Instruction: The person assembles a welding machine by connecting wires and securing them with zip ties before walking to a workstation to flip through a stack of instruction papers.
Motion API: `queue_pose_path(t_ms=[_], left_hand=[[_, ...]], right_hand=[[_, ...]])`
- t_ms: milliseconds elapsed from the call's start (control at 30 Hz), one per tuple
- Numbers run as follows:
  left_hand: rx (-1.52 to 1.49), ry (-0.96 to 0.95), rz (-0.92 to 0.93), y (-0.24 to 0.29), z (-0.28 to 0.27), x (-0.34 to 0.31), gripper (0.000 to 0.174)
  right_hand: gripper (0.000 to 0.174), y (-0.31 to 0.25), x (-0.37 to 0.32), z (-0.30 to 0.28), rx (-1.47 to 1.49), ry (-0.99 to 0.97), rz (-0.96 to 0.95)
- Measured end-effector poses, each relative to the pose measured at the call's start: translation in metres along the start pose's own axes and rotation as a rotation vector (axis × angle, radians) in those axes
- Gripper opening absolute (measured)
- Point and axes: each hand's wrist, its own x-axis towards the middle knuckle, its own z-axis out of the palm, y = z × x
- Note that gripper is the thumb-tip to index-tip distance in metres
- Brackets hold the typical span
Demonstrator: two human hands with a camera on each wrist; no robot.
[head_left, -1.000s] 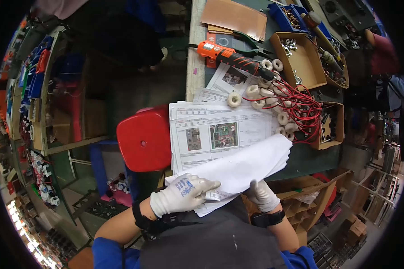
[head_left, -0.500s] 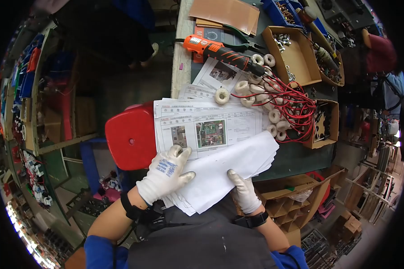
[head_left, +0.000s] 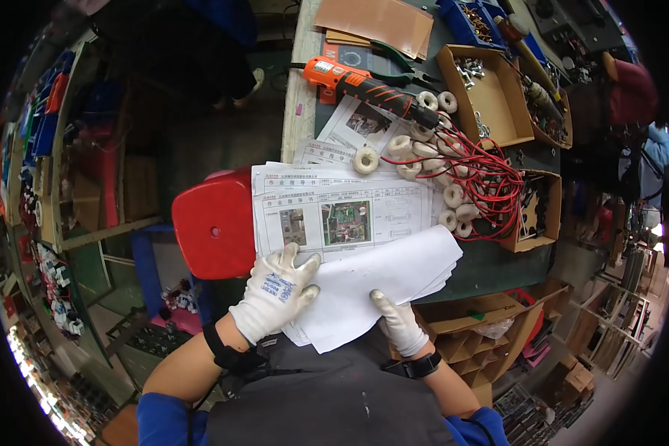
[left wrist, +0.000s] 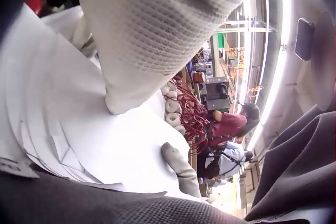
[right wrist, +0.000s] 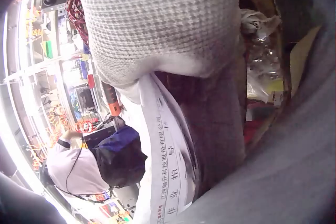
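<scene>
A stack of white sheets (head_left: 349, 286), blank side up, lies folded over printed pages (head_left: 290, 223) with photos at the table's front. The left gloved hand (head_left: 275, 291) holds the stack's left side, its thumb over the blank sheet and its fingers bent near the printed page. At the lower right edge, the right gloved hand (head_left: 400, 323) pinches the stack, thumb on top and other fingers hidden below. Fanned layers of paper (left wrist: 79, 129) show beneath the left hand (left wrist: 157, 35) in the left wrist view. Printed text shows on the sheets (right wrist: 163, 150) under the right hand (right wrist: 163, 24).
Behind the pages lie white rings (head_left: 366, 160) with red wires (head_left: 490, 186), an orange-black power tool (head_left: 372, 91) and green-handled pliers (head_left: 398, 67). Cardboard boxes (head_left: 509, 111) of small parts stand to the right, a red stool (head_left: 215, 230) to the left.
The left hand has moved up and left from the stack's lower edge, its fingers more spread. The right thumb now lies on top of the sheets. The head view has shifted slightly.
</scene>
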Motion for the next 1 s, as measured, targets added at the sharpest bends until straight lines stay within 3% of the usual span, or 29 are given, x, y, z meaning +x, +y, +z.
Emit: queue_pose_path(t_ms=[100,500,733,1000], left_hand=[[0.026,-0.018,0.005,-0.003,-0.001,0.002,0.055],[-0.017,0.015,-0.019,-0.008,0.006,0.008,0.054],[-0.014,0.022,-0.024,-0.009,0.007,0.009,0.053],[-0.023,0.041,-0.010,-0.010,0.008,0.010,0.052]], right_hand=[[0.049,-0.004,0.000,0.006,0.140,0.024,-0.004],[0.053,-0.001,0.009,0.009,0.024,0.164,-0.073],[0.058,0.002,0.010,0.008,0.024,0.169,-0.073],[0.051,0.007,0.011,0.003,-0.063,0.134,-0.086]])
